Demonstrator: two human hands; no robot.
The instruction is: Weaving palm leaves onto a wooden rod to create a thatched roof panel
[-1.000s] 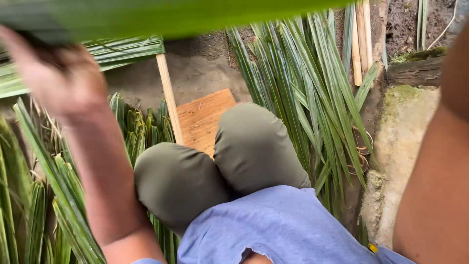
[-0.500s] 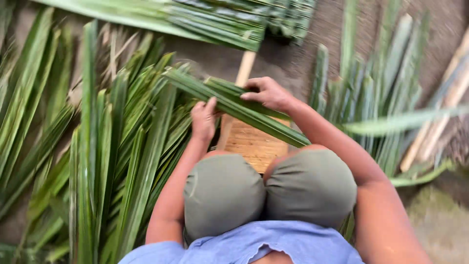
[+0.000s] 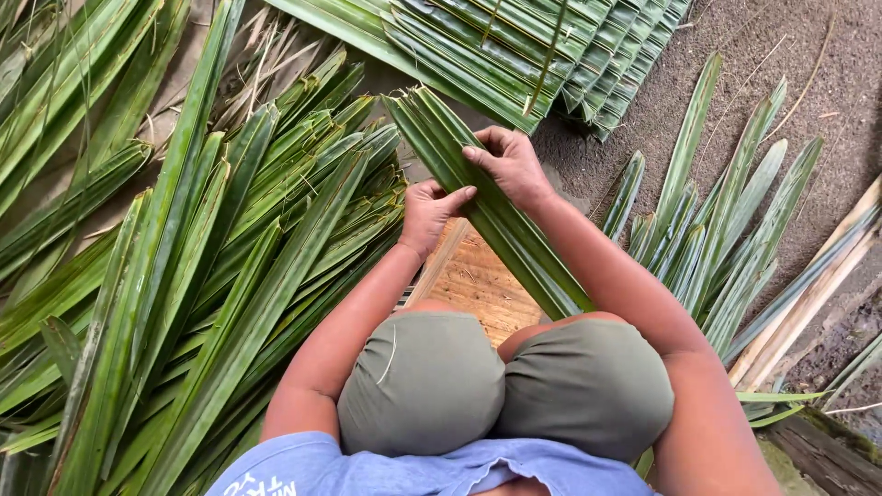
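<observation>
A long green palm leaf (image 3: 478,193) lies slanted across a wooden board (image 3: 473,280) in front of my knees. My right hand (image 3: 510,165) grips the leaf from above near its upper end. My left hand (image 3: 432,211) pinches the leaf's left edge just below, fingertips touching the right hand. My knees in grey-green cloth (image 3: 505,386) are bent under the board's near edge.
A thick pile of loose green palm leaves (image 3: 202,276) covers the ground on the left. A woven leaf panel (image 3: 542,55) lies at the top. More leaves (image 3: 726,239) and pale wooden sticks (image 3: 808,294) lie on dark soil at the right.
The view has swung down from the raised leaf. Both hands have come together on one leaf over the board, the left now pinching its edge.
</observation>
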